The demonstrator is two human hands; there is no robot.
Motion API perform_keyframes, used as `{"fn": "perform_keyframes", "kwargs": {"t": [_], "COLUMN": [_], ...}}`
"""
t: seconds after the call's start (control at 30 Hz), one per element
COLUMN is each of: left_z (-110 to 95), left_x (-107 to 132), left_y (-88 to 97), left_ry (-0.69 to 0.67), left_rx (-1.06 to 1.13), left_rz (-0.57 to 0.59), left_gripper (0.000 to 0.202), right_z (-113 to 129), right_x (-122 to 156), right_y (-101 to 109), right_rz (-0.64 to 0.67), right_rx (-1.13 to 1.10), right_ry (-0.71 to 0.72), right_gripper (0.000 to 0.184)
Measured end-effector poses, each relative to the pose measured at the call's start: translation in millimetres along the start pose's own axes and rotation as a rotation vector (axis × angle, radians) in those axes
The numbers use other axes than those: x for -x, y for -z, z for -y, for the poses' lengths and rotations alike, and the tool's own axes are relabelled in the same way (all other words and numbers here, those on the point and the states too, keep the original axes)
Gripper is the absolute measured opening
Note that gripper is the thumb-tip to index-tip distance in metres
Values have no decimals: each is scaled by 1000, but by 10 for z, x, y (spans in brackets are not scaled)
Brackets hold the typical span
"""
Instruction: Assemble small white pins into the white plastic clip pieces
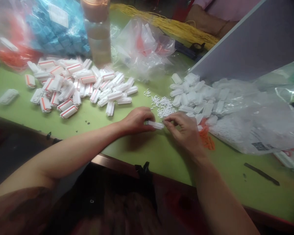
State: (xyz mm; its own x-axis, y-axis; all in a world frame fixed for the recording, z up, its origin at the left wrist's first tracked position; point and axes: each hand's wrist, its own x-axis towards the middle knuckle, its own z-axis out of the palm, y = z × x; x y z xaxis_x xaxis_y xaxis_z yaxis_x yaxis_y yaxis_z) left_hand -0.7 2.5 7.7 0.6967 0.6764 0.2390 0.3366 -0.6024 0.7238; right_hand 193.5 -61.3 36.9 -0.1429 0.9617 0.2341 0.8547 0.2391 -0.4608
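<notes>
My left hand (136, 120) is curled round one end of a small white plastic housing (155, 124) just above the green table (93, 116). My right hand (185, 129) pinches at the other end of the same housing, fingertips together. Just beyond both hands lies a scatter of tiny white pins (163, 106). A heap of white housings with orange inserts (74, 85) is spread to the left. Plain white housings (196, 94) are piled to the right, and small orange parts (207, 138) lie beside my right wrist.
A bottle with an orange cap (98, 31) stands at the back. Clear bags (143, 45), a blue bag (57, 27) and a red-filled bag (11, 39) lie behind. A grey board (254, 42) leans right, above a large clear bag (257, 120). Yellow wires (171, 26) lie far back; a dark strip (261, 174) near right.
</notes>
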Motion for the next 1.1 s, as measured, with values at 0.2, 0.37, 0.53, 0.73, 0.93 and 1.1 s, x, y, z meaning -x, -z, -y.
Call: {"fn": "perform_keyframes", "kwargs": {"t": [0.2,0.37,0.53,0.73,0.93,1.1], "left_z": [55,53,31,29,36,41], "left_x": [-16,-14,-13,-7,-1,-11], "left_y": [-53,-43,-28,-31,-35,8], "left_ry": [-5,0,10,15,15,-24], "left_rx": [20,48,42,60,76,63], "left_rz": [-30,-27,-20,-21,-32,21], "left_gripper": [21,21,21,21,20,22], "right_z": [89,116,180,204,134,-54], "right_x": [37,47,64,89,100,40], "right_y": [-11,-36,-49,-17,42,-5], "right_rz": [-44,-56,-55,-29,16,-119], "right_rx": [155,310,497,462,320,30], "right_ry": [133,203,249,295,297,9], "right_gripper": [27,26,28,26,25,26]}}
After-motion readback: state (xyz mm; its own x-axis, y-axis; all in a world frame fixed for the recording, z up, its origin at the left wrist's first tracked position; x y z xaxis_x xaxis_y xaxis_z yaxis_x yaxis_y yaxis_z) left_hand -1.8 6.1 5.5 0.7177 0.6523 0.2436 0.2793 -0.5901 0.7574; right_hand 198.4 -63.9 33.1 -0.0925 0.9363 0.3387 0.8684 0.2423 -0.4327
